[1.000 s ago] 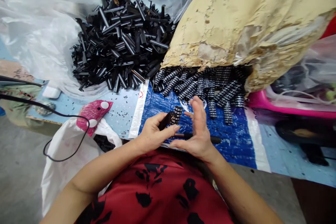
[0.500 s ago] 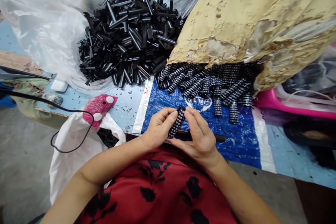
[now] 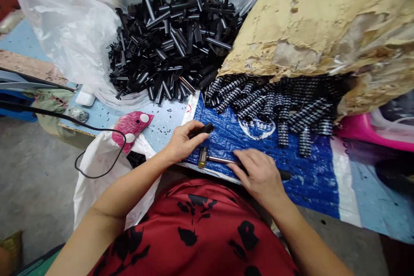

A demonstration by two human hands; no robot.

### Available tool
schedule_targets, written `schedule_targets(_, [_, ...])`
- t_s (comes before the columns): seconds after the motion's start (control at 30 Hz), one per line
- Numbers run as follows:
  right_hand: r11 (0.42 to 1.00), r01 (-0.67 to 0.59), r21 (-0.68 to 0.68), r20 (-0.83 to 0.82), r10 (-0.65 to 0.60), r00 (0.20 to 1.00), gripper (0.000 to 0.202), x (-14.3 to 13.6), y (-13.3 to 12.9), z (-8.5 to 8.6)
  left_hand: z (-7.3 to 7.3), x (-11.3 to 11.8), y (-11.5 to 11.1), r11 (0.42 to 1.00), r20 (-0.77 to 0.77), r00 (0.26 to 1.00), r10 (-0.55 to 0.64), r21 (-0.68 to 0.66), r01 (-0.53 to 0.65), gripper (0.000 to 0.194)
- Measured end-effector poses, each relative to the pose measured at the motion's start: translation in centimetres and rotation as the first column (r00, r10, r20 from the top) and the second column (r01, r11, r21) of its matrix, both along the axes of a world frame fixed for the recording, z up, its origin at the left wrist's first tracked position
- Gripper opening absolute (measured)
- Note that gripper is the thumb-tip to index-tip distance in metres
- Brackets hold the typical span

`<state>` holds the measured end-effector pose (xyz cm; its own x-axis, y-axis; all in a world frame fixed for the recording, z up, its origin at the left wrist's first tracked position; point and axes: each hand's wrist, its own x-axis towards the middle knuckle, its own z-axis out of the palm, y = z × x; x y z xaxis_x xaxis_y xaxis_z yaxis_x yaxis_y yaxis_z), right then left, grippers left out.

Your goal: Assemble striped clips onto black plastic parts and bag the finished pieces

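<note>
My left hand [image 3: 186, 143] is closed around a small black tube [image 3: 206, 128], its end sticking out past my fingertips. The rest of that tube is hidden in my fingers. Just below lies a small hammer [image 3: 202, 157] with a yellowish face, a metal shaft and a dark handle. My right hand [image 3: 257, 172] is over the hammer's shaft, thumb and fingers apart on either side of it. Part of the handle is hidden beneath this hand. Several black tubes patterned with pale squares [image 3: 255, 101] lie on the blue sheet [image 3: 226, 138] beyond.
A heap of plain black tubular parts [image 3: 174, 39] sits in clear plastic [image 3: 71, 30] at the back. A torn yellow sack [image 3: 310, 26] covers the patterned tubes. A pink basin [image 3: 375, 131] stands right. At left are a white bag [image 3: 106, 181], pink pouch [image 3: 132, 125] and black cable [image 3: 76, 120].
My right hand has let go of the patterned tube and moved right and down to the hammer. My left hand has kept the tube and shifted left. The view has shifted slightly.
</note>
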<state>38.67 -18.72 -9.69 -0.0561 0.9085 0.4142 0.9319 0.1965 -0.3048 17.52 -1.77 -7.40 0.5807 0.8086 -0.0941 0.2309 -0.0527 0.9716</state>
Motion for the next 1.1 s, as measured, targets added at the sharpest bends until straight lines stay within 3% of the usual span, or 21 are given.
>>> schedule_targets(0.07, [0.999,-0.011,-0.03,0.041,0.013,0.999,0.014,0.5,-0.6,0.0,-0.2,-1.3,1.5,0.975,-0.219,0.975,-0.023,0.209,0.07,0.021])
schedule_targets(0.1, [1.0,-0.012,-0.015,0.027,0.012,1.0,0.01,0.7,-0.6,0.2,-0.2,-1.8,2.1,0.96,-0.319,0.947,-0.04,0.251,0.125,0.02])
schedule_targets(0.2, [0.992,0.07,0.105,-0.078,-0.062,0.995,0.011,0.7,0.4,1.4,0.0,-2.3,3.2,0.953,-0.5,0.857,-0.127,0.178,0.245,0.026])
schedule_targets(0.3, [0.979,0.109,0.174,-0.094,-0.094,0.991,0.015,0.2,2.5,1.9,0.1,-1.9,3.4,0.966,-0.521,0.83,-0.201,0.036,0.257,0.031])
schedule_targets(0.43, [0.999,0.029,0.025,0.113,-0.032,0.993,0.015,-0.8,4.5,1.9,0.2,-1.4,3.7,0.969,-0.495,0.842,-0.217,-0.006,0.246,0.031])
schedule_targets(0.53, [0.995,-0.025,0.099,0.008,0.025,1.0,0.018,-1.4,4.6,2.5,0.3,-1.3,4.6,0.952,-0.489,0.828,-0.274,-0.014,0.306,0.034])
schedule_targets(0.63, [0.97,-0.141,0.199,-0.08,0.16,0.984,0.023,-2.2,4.1,2.9,0.1,-1.0,5.4,0.937,-0.494,0.81,-0.317,-0.027,0.349,0.039])
schedule_targets(0.8, [0.963,-0.27,-0.019,0.075,0.271,0.96,0.016,-3.6,3.6,1.7,0.0,0.1,5.1,0.933,-0.537,0.795,-0.284,0.036,0.358,0.037])
schedule_targets(0.87, [0.953,-0.302,-0.022,0.036,0.303,0.952,0.015,-3.0,3.1,1.2,1.0,-0.9,4.7,0.92,-0.573,0.785,-0.234,0.13,0.369,0.028])
schedule_targets(0.93, [0.948,-0.317,0.009,-0.04,0.318,0.947,0.016,-1.5,2.3,0.9,2.9,-3.5,4.6,0.889,-0.615,0.74,-0.272,0.133,0.437,0.02])
schedule_targets(0.97, [0.953,-0.304,0.019,-0.065,0.304,0.95,0.017,-0.6,1.8,0.7,3.9,-5.3,4.8,0.872,-0.634,0.699,-0.33,0.079,0.483,0.019])
schedule_targets(1.03, [0.974,-0.225,0.03,-0.036,0.226,0.973,0.016,1.3,0.9,0.0,6.0,-8.8,5.5,0.804,-0.587,0.6,-0.543,-0.156,0.574,0.022])
schedule_targets(1.1, [0.988,-0.145,0.053,0.012,0.144,0.989,0.014,2.7,0.3,-0.9,7.4,-11.3,6.7,0.83,-0.563,0.635,-0.529,-0.187,0.526,0.034])
